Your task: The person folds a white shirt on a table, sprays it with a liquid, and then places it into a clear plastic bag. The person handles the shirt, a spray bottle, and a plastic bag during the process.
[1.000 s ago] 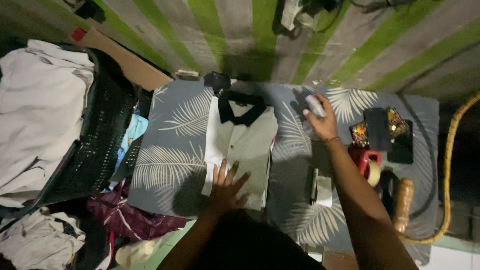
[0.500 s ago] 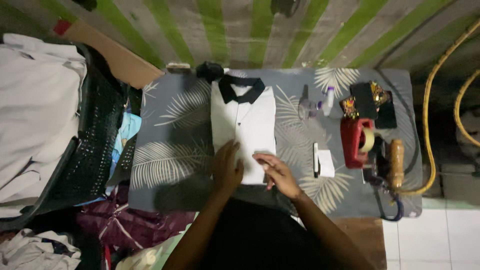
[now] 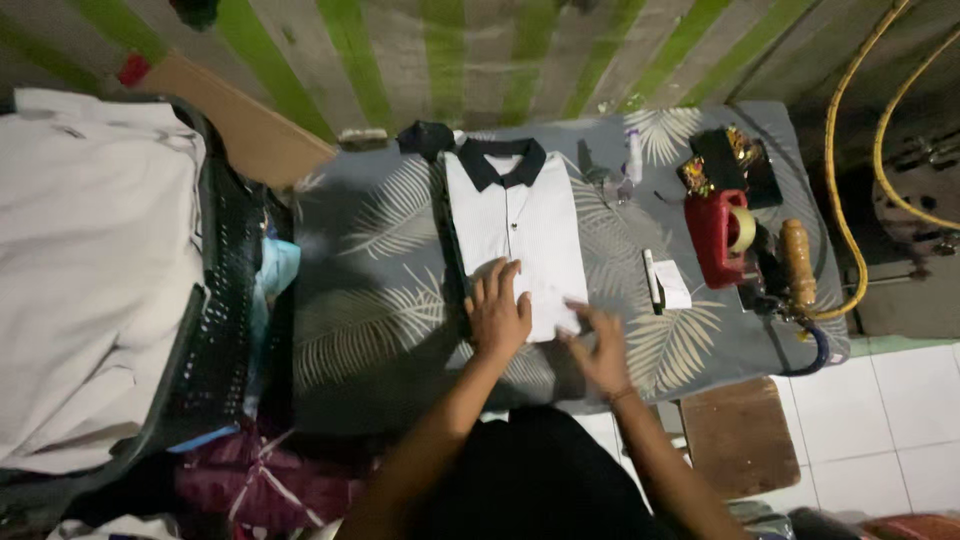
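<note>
Head cam looking straight down, and the white polo shirt with its dark collar is the landmark for all of this: it lies folded into a narrow rectangle in the middle of a grey leaf-print cloth, collar at the far end and hem at the near end. Left hand sits flat on the shirt's near-left part, fingers spread open and pressing down, not gripping anything. Right hand is at the shirt's near-right corner, fingers loosely open, touching or just beside the hem edge; can't tell which, it's a bit blurry. If the fold is being squared up, I'd say keep the left palm pinning the fabric while the right evens the hem, so the side edges stay parallel and the button placket stays centred. Off to the shirt's right there's a red tape dispenser, a wooden-handled tool and a small white slip, all well apart from the fabric. Left of the shirt, a dark mesh basket holds pale laundry.
</note>
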